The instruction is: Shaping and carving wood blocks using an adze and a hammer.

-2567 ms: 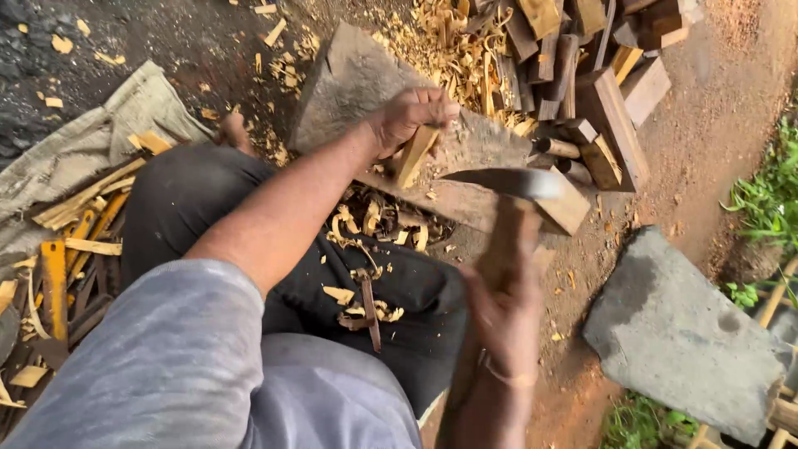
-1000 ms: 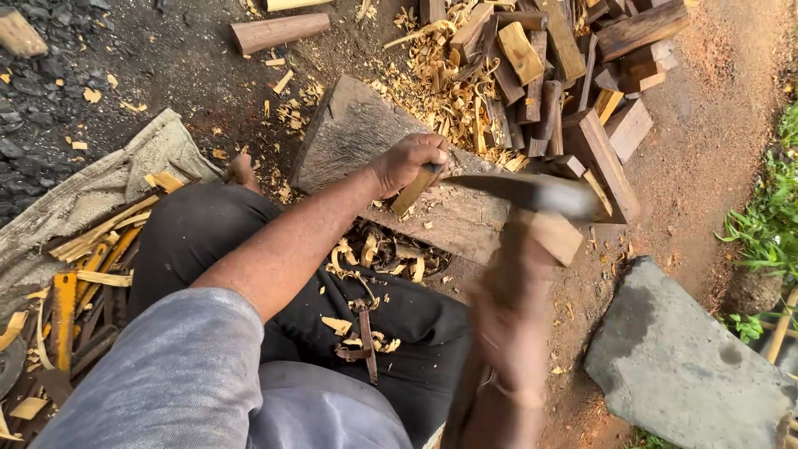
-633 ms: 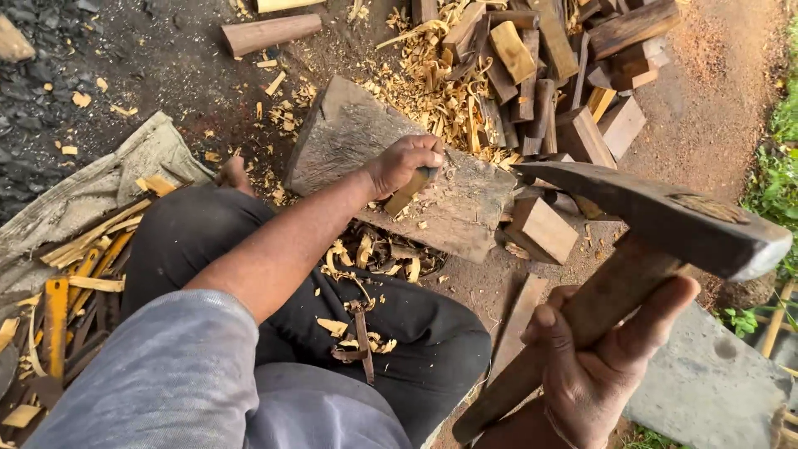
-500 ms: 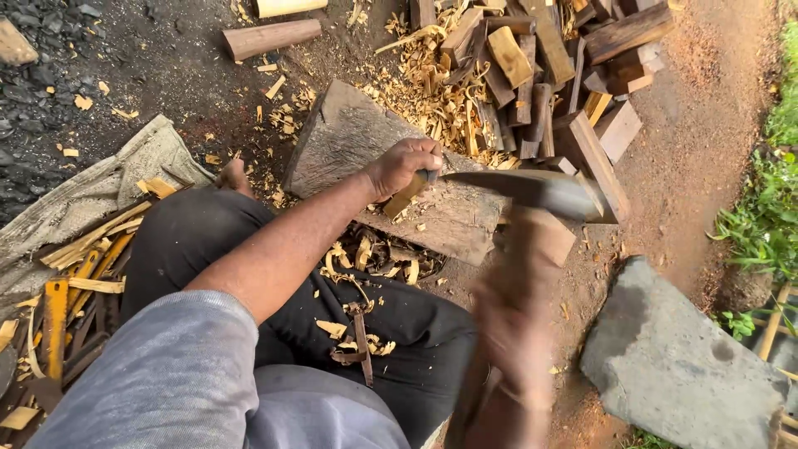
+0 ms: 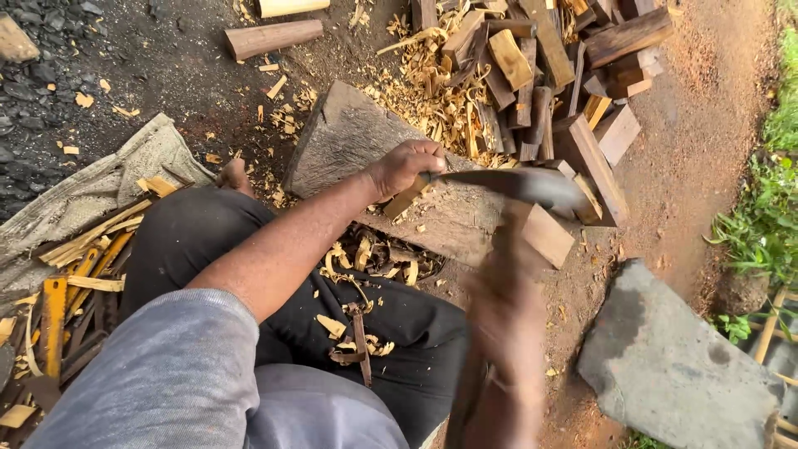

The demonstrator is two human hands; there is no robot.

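We note left hand (image 5: 405, 166) clenched on a stick (image 5: 406, 199) upright on the block (image 5: 366, 158), blurred right hand (image 5: 507, 320) gripping the hatchet (image 5: 519, 185) beside those fingers; a glancing blade could cut them

Outdoor work yard, seen from above in soft, even daylight. The ground is bare packed earth (image 5: 715, 125), reddish-brown at right and darker at upper left, where black gravel (image 5: 58, 58) spreads. Pale wood shavings (image 5: 424, 91) litter the soil. A heap of rough-cut wooden blocks (image 5: 540, 75) lies at top centre; a single tapered billet (image 5: 274, 37) rests apart to its left. A worn grey cloth (image 5: 91, 195) at left carries thin yellow wood strips (image 5: 83, 266). A flat grey stone slab (image 5: 682, 357) sits at lower right, beside green weeds (image 5: 765, 208) along the edge.
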